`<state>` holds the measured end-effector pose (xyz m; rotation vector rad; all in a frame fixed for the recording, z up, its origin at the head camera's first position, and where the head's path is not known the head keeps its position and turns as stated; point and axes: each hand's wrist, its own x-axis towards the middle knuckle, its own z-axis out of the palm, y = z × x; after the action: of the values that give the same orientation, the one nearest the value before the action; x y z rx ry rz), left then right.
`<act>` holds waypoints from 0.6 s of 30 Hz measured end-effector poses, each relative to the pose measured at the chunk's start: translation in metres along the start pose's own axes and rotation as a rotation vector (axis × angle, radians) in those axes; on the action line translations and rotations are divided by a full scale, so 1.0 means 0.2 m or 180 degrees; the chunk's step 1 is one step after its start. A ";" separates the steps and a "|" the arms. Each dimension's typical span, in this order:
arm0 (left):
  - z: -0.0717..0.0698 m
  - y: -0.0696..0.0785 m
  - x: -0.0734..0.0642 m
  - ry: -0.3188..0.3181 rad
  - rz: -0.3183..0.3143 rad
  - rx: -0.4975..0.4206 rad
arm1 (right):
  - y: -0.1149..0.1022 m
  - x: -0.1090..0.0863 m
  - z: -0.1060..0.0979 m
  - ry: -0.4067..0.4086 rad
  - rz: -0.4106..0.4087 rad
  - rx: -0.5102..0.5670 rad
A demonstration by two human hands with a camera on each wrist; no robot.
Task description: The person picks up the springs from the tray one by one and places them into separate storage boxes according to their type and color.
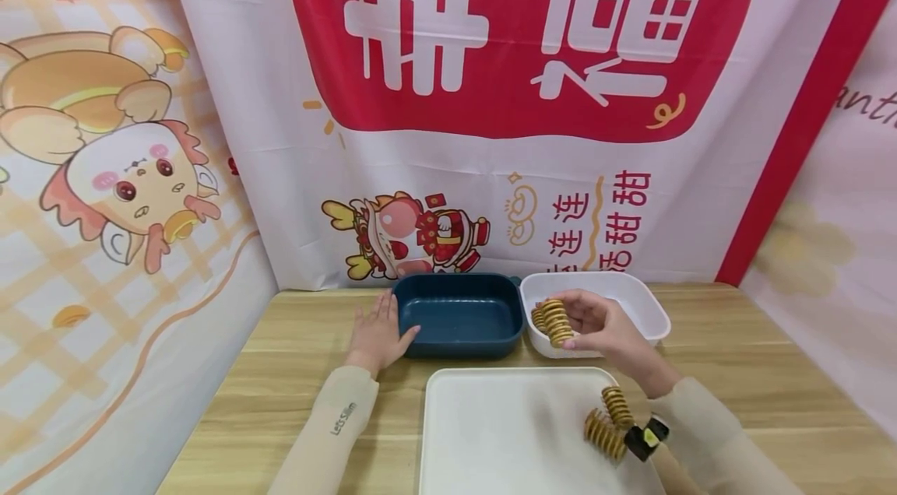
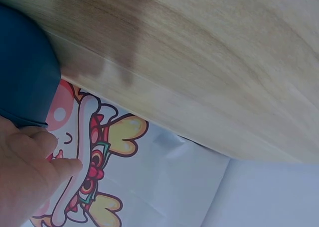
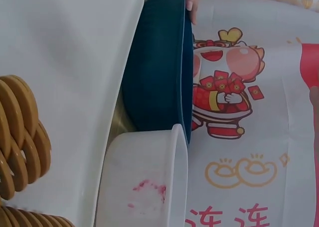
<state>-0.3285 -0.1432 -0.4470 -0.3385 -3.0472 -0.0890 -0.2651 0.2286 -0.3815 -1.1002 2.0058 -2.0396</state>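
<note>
My left hand (image 1: 376,334) rests at the left end of a dark blue rectangular basin (image 1: 459,347), fingers extended along its rim and thumb stretched toward its front wall. In the left wrist view, that hand's fingers (image 2: 32,157) touch the basin's rim. Over the left part of a white basin (image 1: 648,308), my right hand (image 1: 599,324) grips a golden-brown coil spring (image 1: 557,322) between thumb and fingers. Another spring (image 1: 538,318) shows just left of it, partly hidden. Two similar springs, one upper (image 1: 617,405) and one lower (image 1: 603,435), lie on a white tray (image 1: 504,433).
The two basins stand side by side at the back of a wooden table (image 1: 231,425), against a printed cloth backdrop (image 1: 448,152). The tray lies in front of them. Reddish marks (image 3: 149,187) show on the white basin's wall. A black wrist camera (image 1: 645,437) overlaps the tray's right side.
</note>
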 end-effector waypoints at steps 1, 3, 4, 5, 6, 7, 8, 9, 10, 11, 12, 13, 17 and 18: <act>0.00 0.00 0.00 0.0001 0.0000 -0.0006 | 0.00 0.01 -0.01 0.0014 0.0007 0.0011; 0.00 0.00 0.00 -0.0008 -0.0001 0.0012 | 0.01 0.03 -0.02 0.0069 0.0054 0.0033; 0.00 0.00 0.00 -0.0028 -0.0009 0.0019 | 0.02 0.03 -0.02 0.0111 0.0088 0.0033; 0.00 0.00 0.00 -0.0031 -0.0010 0.0031 | 0.02 0.04 -0.03 0.0167 0.0126 0.0008; 0.01 0.00 0.00 -0.0036 -0.0016 0.0037 | 0.03 0.05 -0.04 0.0221 0.0168 -0.0011; 0.01 0.00 0.00 -0.0036 -0.0020 0.0036 | 0.03 0.06 -0.05 0.0272 0.0214 -0.0021; 0.01 -0.01 0.00 -0.0034 -0.0025 0.0048 | 0.04 0.07 -0.05 0.0332 0.0264 -0.0060; 0.01 -0.01 0.00 -0.0034 -0.0028 0.0051 | 0.04 0.07 -0.06 0.0380 0.0309 -0.0092; 0.01 -0.01 0.00 -0.0017 -0.0023 0.0045 | 0.05 0.08 -0.07 0.0430 0.0353 -0.0137; 0.01 -0.01 0.00 0.0000 -0.0015 0.0042 | 0.06 0.08 -0.09 0.0471 0.0393 -0.0180; 0.01 -0.01 0.00 -0.0001 -0.0012 0.0043 | 0.07 0.09 -0.10 0.0508 0.0428 -0.0224; 0.01 0.00 0.01 0.0021 0.0002 0.0035 | 0.09 0.09 -0.11 0.0549 0.0461 -0.0265; 0.02 -0.01 0.01 0.0075 0.0027 0.0043 | 0.14 0.11 -0.17 0.0665 0.0586 -0.0422; 0.02 -0.01 0.01 0.0073 0.0024 0.0051 | 0.15 0.11 -0.18 0.0679 0.0617 -0.0463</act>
<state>-0.3318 -0.1441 -0.4506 -0.3455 -3.0220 -0.0674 -0.3135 0.2424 -0.3957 -0.6979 2.2908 -2.0129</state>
